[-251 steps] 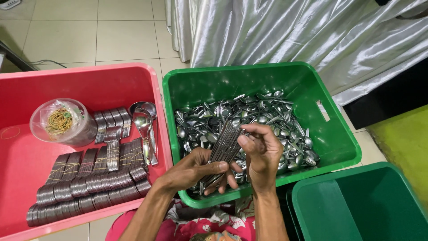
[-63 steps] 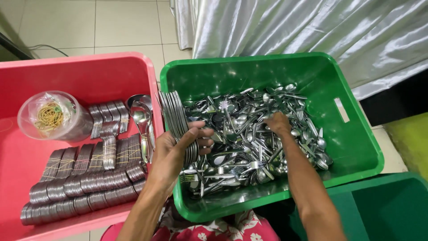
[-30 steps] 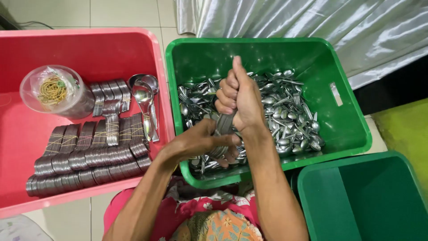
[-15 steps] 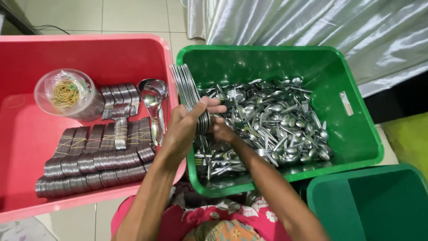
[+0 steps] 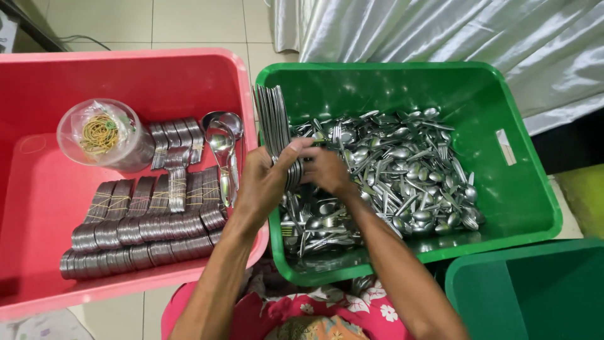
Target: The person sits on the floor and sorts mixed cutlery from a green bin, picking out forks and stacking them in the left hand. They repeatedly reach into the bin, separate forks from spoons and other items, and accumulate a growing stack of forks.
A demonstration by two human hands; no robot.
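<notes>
At frame centre, the left hand [image 5: 267, 182] clasps a fanned stack of steel spoons [image 5: 275, 126] over the green crate [image 5: 535, 208]; the right hand [image 5: 327, 171] pinches its lower end; stiff, heavy, probably slippery; best gripped mid-handles.

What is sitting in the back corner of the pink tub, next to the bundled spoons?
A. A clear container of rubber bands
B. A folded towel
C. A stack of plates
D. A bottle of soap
A: a clear container of rubber bands sits in the pink tub, just left of the bundled spoons.
</notes>
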